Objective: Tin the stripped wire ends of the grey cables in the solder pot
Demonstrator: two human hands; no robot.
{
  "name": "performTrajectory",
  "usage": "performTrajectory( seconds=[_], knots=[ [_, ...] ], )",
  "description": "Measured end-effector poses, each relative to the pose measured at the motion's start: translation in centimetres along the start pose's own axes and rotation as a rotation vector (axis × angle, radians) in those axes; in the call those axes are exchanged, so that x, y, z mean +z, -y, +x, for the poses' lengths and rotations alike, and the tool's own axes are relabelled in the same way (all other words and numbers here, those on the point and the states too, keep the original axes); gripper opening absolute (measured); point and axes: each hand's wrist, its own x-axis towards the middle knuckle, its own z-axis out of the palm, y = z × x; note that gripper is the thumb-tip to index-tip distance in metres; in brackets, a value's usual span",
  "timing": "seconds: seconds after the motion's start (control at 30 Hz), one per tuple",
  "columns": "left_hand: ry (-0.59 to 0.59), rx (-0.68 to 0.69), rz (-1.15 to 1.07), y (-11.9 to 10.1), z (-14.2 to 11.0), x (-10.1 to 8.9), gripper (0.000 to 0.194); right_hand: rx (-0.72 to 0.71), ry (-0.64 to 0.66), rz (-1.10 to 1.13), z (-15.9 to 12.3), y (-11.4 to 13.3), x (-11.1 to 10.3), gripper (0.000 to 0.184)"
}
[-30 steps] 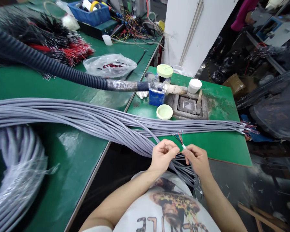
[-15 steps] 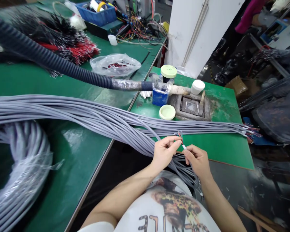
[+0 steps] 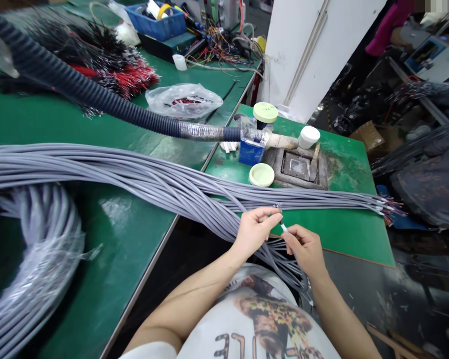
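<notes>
While the right hand (image 3: 304,246) grips a white-tipped cable (image 3: 284,228) by the near edge of the bench (image 3: 347,229), the left hand (image 3: 255,228) pinches its wires (image 3: 279,206), apparently gathering them, a steady hold likely needed next.

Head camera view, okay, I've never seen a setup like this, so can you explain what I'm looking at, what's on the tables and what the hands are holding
No robot here: you see a person's bare left hand and right hand. Every picture comes from one camera worn on that person's head, looking forward and down.

The right hand holds a cable end with a white band. The left hand pinches the thin wires coming out of it.

A long bundle of grey cables runs across two green tables. On the larger table there is also a thick coil, partly wrapped in clear plastic. A dark ribbed hose reaches towards the smaller table, which carries a white tub and a blue box.
</notes>
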Motion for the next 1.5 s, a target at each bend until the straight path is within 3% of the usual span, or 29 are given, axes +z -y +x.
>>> performTrajectory(
  seconds=[0.3, 0.53, 0.67, 0.8, 1.1, 1.5],
  knots=[
    [0.003, -0.071, -0.131, -0.4, 0.2, 0.2, 0.030, 0.043, -0.014, 0.105, 0.2, 0.1, 0.2, 0.028],
    [-0.125, 0.165, 0.056, 0.6, -1.0, 0.8, 0.019, 0.178, 0.013, 0.557, 1.0, -0.4, 0.9, 0.030],
    [-0.099, 0.238, 0.142, 1.2, -1.6, 1.2, 0.015, 0.179, 0.079, 0.692, 1.7, 0.2, 1.1, 0.040],
    [-0.073, 0.178, 0.070, 1.2, -1.7, 1.4, 0.017, 0.149, 0.031, 0.631, 2.1, 0.7, 1.0, 0.033],
    [-0.026, -0.001, -0.273, 1.1, -0.7, 1.3, 0.028, -0.027, -0.171, 0.233, 2.7, 2.2, 0.8, 0.023],
    [0.034, -0.043, -0.444, 1.1, 0.4, 0.4, 0.027, -0.094, -0.190, 0.179, 5.1, 3.8, 1.4, 0.019]
  ],
)
